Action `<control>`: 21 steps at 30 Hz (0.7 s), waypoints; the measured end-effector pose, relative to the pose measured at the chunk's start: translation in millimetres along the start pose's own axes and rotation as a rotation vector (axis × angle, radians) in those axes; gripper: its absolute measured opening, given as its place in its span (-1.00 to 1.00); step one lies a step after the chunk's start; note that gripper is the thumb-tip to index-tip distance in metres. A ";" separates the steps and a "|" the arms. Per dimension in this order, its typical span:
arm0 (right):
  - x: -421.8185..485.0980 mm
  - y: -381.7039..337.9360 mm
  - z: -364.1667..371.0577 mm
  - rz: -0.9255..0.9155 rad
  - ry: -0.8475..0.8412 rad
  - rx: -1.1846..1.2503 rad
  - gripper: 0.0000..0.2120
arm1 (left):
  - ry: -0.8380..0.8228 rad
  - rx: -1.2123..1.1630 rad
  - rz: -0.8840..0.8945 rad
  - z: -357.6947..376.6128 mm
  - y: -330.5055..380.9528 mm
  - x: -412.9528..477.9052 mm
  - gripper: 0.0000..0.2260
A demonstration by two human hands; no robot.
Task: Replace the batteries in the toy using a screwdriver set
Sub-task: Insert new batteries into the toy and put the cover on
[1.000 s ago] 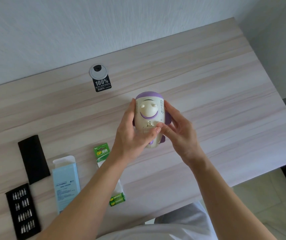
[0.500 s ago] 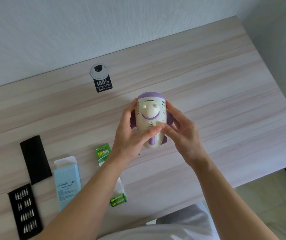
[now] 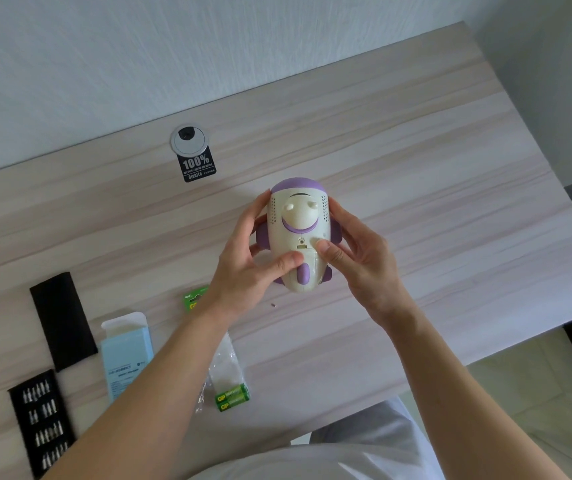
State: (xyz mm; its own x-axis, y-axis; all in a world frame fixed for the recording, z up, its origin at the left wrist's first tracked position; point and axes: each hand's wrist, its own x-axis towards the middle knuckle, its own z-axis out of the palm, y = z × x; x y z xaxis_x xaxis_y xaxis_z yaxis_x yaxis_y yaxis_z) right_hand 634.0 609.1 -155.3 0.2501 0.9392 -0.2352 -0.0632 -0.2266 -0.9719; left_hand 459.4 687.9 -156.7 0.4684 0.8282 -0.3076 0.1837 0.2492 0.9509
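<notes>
The counter (image 3: 416, 188) carries everything but the toy (image 3: 298, 233), which is held up over its middle, underside toward the person. The left hand (image 3: 246, 271) and the right hand (image 3: 360, 261) each wrap a flank of the toy, fingers curled behind it. Both thumbs are laid on the belly, at the battery cover (image 3: 308, 266) just below its small latch.

The biggest risk, as I judge it, is the toy itself. The shell is smooth and rounded, and if the thumbs push hard while the cover sticks, it could squirt out of the grip and drop onto the counter. A cover that gives way suddenly could fly off or snap its tab.

The bit tray (image 3: 40, 424) lies at the near left corner, close to the edge and beside the left forearm. A careless elbow might knock it off and scatter the bits.

The new batteries (image 3: 232, 397) lie near the front edge too and are round, so they could roll off.

Smallest of all, a tiny dark speck (image 3: 273, 305) lies just below the toy. It may be the cover screw, though I cannot tell. A sleeve or wrist brushing past would lose it.
</notes>
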 end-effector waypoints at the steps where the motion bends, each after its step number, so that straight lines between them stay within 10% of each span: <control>1: -0.4 0.4 1.3 0.001 0.003 -0.001 -0.46 | 0.010 -0.003 0.002 1.4 -0.5 -0.9 -0.22; 21: 1.7 -7.0 -0.7 -0.097 -0.072 -0.300 -0.39 | 0.164 0.026 0.074 18.1 -7.7 -17.4 -0.22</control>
State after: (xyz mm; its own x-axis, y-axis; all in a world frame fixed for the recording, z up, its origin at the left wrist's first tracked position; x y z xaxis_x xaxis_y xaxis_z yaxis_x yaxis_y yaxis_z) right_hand 635.6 612.2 -148.9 0.1716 0.9736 -0.1508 0.2478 -0.1908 -0.9498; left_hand 465.4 662.5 -159.3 0.3344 0.9151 -0.2253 0.1775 0.1736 0.9687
